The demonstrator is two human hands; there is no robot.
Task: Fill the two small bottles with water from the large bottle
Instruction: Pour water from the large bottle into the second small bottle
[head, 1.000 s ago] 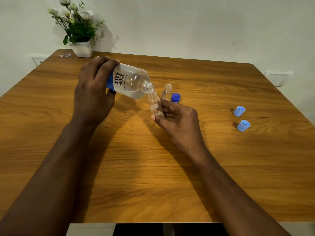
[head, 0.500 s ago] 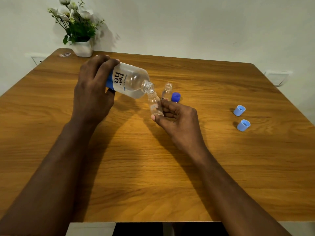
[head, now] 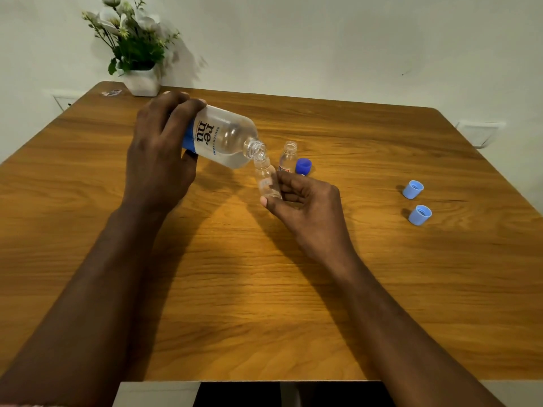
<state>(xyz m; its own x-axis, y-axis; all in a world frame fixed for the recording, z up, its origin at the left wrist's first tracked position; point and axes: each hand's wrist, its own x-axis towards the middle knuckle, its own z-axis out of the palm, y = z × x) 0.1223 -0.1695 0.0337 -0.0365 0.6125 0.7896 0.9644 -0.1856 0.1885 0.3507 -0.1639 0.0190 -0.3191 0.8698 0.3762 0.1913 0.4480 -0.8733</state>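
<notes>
First fill under way at the worktop (head: 352, 274).
The left hand (head: 158, 160) grips the tilted large bottle (head: 226, 136), its mouth at the neck of a small bottle (head: 266, 180) pinched in the right hand (head: 305, 201); little water shows inside. The second small bottle (head: 288, 157) stands behind, apparently unfilled.

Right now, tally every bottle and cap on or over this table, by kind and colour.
Large bottle: 1
Small bottles: 2
Light blue caps: 2
Dark blue cap: 1
Total: 6
</notes>
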